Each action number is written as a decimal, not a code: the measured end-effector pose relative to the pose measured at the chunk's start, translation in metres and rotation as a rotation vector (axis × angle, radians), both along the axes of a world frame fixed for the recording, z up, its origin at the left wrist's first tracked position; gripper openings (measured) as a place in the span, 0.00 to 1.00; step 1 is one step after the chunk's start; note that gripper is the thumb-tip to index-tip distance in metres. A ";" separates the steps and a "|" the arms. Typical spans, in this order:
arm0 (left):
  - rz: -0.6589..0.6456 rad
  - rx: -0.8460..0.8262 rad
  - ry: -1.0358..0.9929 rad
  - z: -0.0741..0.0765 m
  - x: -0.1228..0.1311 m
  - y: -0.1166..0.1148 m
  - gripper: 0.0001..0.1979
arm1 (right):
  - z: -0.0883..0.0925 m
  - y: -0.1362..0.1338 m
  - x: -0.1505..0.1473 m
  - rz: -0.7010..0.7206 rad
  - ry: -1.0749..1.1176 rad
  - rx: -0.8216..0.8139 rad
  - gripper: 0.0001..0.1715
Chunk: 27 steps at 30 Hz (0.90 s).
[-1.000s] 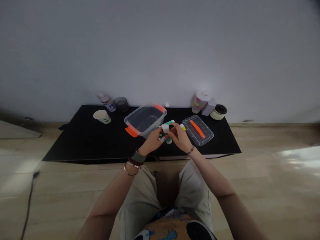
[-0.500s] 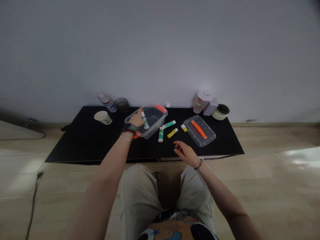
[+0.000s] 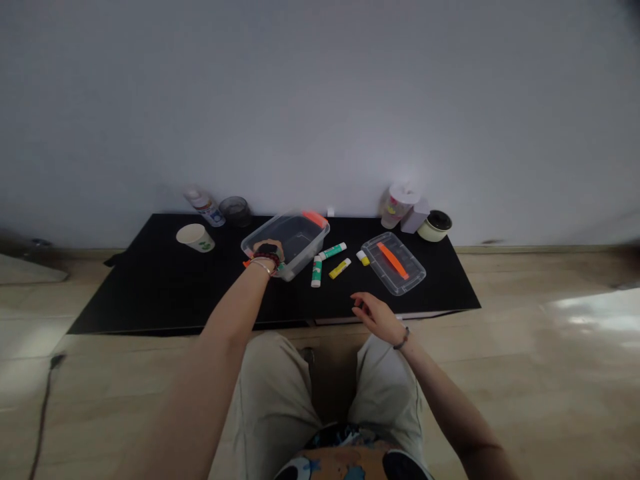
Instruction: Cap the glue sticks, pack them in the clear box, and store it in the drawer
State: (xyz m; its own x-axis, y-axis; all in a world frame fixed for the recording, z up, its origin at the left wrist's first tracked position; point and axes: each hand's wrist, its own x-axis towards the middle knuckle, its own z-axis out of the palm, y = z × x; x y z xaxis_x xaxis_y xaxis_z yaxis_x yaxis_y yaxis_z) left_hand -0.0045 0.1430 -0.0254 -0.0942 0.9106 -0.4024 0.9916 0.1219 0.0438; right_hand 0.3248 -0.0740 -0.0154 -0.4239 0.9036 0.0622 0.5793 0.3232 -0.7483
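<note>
While reaching into the box [image 3: 304, 261] with the left hand [image 3: 271, 247], cannot tell its grip; holding the right hand [image 3: 377, 317] back, half-open and empty.

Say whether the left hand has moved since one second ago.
Yes. Judged against the clear lid, the left hand has moved leftward, farther from it, and now reaches into the clear tub.

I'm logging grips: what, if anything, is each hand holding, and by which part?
The right hand holds nothing. The left hand is inside the clear plastic box, its grip hidden, so any hold cannot be told.
</note>
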 end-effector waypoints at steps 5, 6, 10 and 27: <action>-0.043 0.037 0.045 0.014 0.002 -0.002 0.24 | -0.004 0.001 0.001 0.023 -0.009 0.011 0.18; -0.050 0.064 0.042 0.021 0.006 -0.005 0.23 | -0.005 0.002 0.001 0.027 -0.010 0.015 0.18; -0.058 0.346 -0.036 0.052 0.035 -0.037 0.20 | -0.007 0.009 0.001 0.024 -0.033 0.030 0.17; -0.063 0.282 -0.088 -0.041 0.115 -0.117 0.25 | 0.004 0.039 0.008 0.018 -0.157 0.104 0.13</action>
